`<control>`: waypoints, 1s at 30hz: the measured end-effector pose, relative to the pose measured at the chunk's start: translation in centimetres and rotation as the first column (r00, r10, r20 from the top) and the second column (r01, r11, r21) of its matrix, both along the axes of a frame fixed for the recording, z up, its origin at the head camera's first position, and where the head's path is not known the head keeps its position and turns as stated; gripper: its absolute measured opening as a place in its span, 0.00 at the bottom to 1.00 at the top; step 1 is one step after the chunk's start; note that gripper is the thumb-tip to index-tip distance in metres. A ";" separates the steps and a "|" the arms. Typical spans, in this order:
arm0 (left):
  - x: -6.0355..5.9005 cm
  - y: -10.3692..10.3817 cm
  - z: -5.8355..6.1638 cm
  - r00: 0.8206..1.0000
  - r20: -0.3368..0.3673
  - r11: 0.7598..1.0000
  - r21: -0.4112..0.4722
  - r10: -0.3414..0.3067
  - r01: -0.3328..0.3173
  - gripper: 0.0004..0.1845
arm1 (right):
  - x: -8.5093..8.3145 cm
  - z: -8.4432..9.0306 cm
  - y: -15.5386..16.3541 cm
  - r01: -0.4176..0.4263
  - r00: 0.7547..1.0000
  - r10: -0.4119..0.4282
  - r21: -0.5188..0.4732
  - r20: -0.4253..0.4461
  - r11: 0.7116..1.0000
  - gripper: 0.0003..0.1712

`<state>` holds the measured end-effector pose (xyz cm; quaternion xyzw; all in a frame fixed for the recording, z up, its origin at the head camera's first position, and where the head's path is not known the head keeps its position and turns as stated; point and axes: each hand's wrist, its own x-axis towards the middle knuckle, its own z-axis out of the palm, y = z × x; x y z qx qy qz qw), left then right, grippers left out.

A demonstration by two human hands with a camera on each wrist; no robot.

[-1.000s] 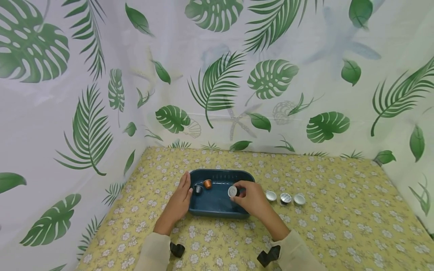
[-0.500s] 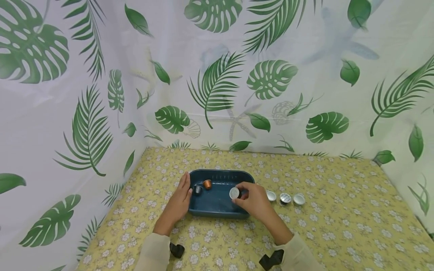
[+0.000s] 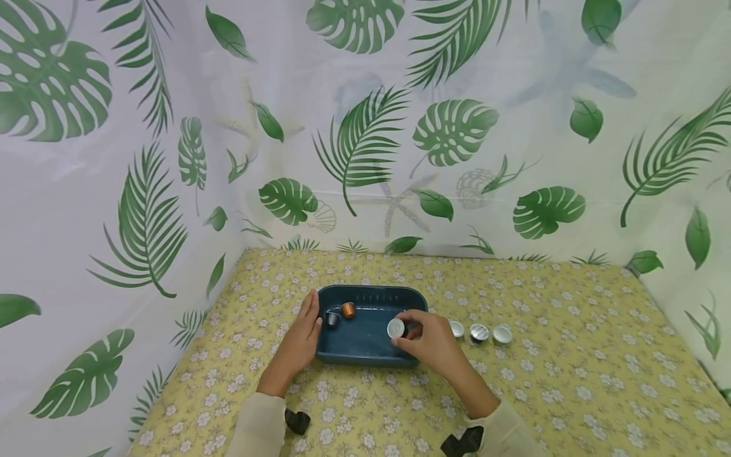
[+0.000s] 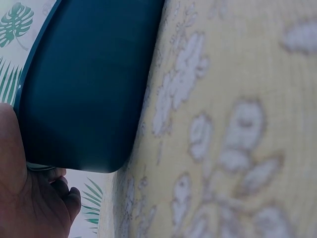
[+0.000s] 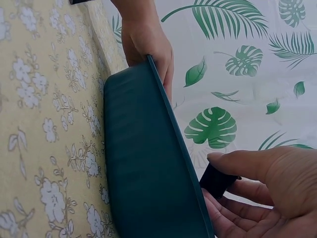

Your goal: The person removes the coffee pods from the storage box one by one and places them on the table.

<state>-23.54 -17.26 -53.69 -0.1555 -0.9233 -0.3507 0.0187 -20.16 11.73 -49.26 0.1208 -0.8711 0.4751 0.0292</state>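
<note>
In the head view a dark blue tray [image 3: 365, 362] stands on the table. A dark grey coffee capsule [image 3: 332, 320] and an orange coffee capsule [image 3: 348, 310] lie at its left end. My left hand [image 3: 299, 339] holds the tray's left end, its fingers along the outer wall and the thumb at the rim. My right hand [image 3: 433, 339] pinches a black coffee capsule [image 3: 396, 328] between thumb and fingers, silver lid facing left, over the tray's right part. The right wrist view shows this capsule's dark body [image 5: 216, 181] near the rim.
Right of the tray, a row of three silver-lidded capsules stands: one partly hidden by my right hand [image 3: 457, 328], a striped one [image 3: 480, 332] and a plain one [image 3: 502, 334]. The tablecloth [image 3: 571, 381] is yellow with flowers. Leaf-patterned curtains [image 3: 365, 209] close off the back and sides.
My right hand and the pinched capsule have shifted slightly to the right and toward me. The left hand stays at the tray's left end, and the tray and other capsules keep their places.
</note>
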 end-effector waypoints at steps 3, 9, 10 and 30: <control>0.0 0.0 0.0 1.000 0.000 1.000 0.001 0.000 0.000 0.32 | 0.1 -0.1 0.2 -0.005 1.000 0.005 0.000 -0.011 1.000 0.25; 0.1 0.0 0.0 1.000 0.000 1.000 0.003 -0.001 0.001 0.32 | 0.3 -0.1 0.6 -0.009 1.000 0.009 -0.015 -0.008 1.000 0.24; 0.1 0.0 0.0 1.000 0.000 1.000 0.006 0.000 0.000 0.32 | 0.3 -0.1 0.6 -0.010 1.000 0.010 -0.021 -0.008 1.000 0.24; 0.0 0.0 -0.1 1.000 -0.011 1.000 -0.001 -0.003 0.003 0.32 | 1.3 -0.2 1.4 0.016 1.000 -0.015 -0.083 0.010 0.996 0.24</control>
